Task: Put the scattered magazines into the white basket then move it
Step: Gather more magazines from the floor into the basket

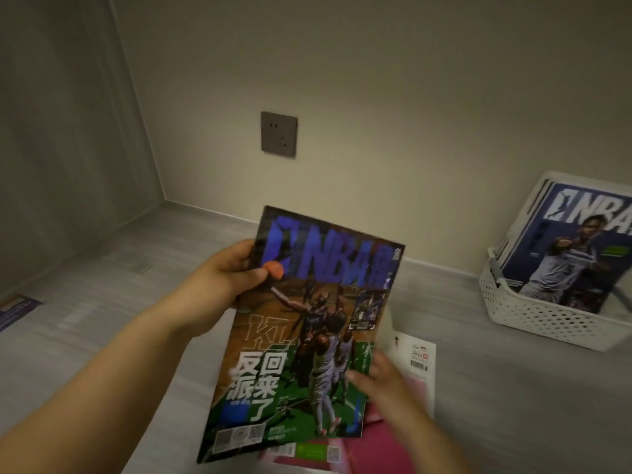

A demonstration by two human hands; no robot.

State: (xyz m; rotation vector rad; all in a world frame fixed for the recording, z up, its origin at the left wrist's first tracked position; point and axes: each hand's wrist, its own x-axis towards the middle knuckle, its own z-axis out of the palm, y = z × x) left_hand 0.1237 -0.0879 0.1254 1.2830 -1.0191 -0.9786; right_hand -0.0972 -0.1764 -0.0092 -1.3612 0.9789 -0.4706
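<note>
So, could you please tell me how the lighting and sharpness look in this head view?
Head view: dim, warm light; right hand motion-blurred; held magazine fairly readable; wide-angle bending at the white basket and the wall edges.

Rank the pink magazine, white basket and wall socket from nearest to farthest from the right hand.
From the right hand:
1. Pink magazine, on the floor just beneath it.
2. White basket, to the right by the wall.
3. Wall socket, up on the far wall.
</note>
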